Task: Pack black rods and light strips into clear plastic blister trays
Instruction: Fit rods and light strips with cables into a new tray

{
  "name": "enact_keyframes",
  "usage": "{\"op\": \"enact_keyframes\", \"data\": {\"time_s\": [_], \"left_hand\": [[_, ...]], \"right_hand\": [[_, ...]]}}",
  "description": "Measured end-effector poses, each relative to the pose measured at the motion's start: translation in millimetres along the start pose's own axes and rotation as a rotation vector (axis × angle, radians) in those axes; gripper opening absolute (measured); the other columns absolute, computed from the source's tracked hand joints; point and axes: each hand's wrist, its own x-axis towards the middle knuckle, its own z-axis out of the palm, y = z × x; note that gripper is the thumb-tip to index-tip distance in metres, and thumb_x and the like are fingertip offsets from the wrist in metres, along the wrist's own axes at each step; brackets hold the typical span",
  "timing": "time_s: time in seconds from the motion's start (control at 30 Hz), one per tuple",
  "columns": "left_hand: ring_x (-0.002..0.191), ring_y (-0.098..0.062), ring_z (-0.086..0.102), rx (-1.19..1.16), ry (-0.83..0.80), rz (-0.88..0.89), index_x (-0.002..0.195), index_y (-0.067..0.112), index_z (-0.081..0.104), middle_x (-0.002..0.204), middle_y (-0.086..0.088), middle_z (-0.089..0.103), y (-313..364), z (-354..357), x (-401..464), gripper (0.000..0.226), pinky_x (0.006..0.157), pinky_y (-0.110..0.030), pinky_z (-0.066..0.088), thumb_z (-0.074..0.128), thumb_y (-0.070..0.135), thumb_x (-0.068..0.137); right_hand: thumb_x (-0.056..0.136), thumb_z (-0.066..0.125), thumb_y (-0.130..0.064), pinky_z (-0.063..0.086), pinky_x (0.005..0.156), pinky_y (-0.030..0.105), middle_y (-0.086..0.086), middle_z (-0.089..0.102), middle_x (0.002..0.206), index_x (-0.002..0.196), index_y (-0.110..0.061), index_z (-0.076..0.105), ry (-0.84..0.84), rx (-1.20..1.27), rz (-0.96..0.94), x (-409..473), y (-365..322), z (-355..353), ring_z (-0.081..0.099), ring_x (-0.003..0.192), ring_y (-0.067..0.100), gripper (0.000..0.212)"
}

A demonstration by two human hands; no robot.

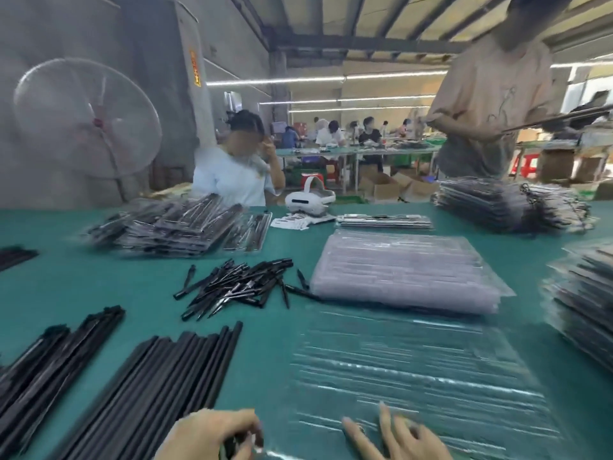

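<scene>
An empty tray (414, 366) lies flat on the green worktop (83, 280), straight ahead and right of the rods (159, 386). The right hand (398, 436) rests on the tray's near edge with fingers (384, 416) spread and straight, holding nothing. The left hand (212, 433) is curled, its fingers around something dark at the near end of the rods, probably one or two of them.

To do this step well, keep the right hand pressing the tray flat so it does not slide, lift the rod clear of its neighbours, line it up with a groove and seat it along its whole length (the thin plastic will likely flex).

The shorter black pieces (238, 287) lie loose further back, beside the stack of spare trays (404, 270). Motion blur hides the tray's groove layout, both wrists are cut off by the frame edge, and I cannot tell which pile holds the light strips
</scene>
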Motion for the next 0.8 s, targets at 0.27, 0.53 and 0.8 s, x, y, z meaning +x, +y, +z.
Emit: {"op": "enact_keyframes", "data": {"time_s": [0.27, 0.53, 0.8], "left_hand": [[0.104, -0.014, 0.055, 0.377, 0.091, -0.452, 0.123, 0.022, 0.037, 0.121, 0.005, 0.044, -25, 0, 5, 0.034, 0.069, -0.025, 0.04, 0.039, 0.044, 0.097], [0.105, -0.01, 0.054, 0.704, 0.062, -0.519, 0.118, 0.014, 0.04, 0.12, -0.001, 0.045, -24, 19, 33, 0.025, 0.068, -0.018, 0.043, 0.042, 0.029, 0.099], [0.104, -0.014, 0.057, 0.631, -0.064, -0.622, 0.104, 0.011, 0.046, 0.119, -0.002, 0.05, -26, 28, 52, 0.014, 0.07, -0.022, 0.043, 0.037, 0.017, 0.096]], "right_hand": [[0.098, 0.008, -0.057, 0.051, 0.054, 0.023, 0.006, 0.075, 0.088, 0.106, -0.04, 0.073, -0.045, 0.207, 0.141, -7, -7, -31, 0.065, 0.06, 0.022, 0.068], [0.095, 0.01, -0.062, 0.05, 0.062, 0.022, -0.003, 0.073, 0.099, 0.113, -0.047, 0.066, -0.219, 0.291, 0.213, -23, -14, -53, 0.063, 0.068, 0.017, 0.061], [0.094, 0.005, -0.062, 0.051, 0.065, 0.019, -0.008, 0.073, 0.097, 0.111, -0.052, 0.065, -0.244, 0.34, 0.263, -13, -16, -53, 0.065, 0.072, 0.012, 0.063]]}}
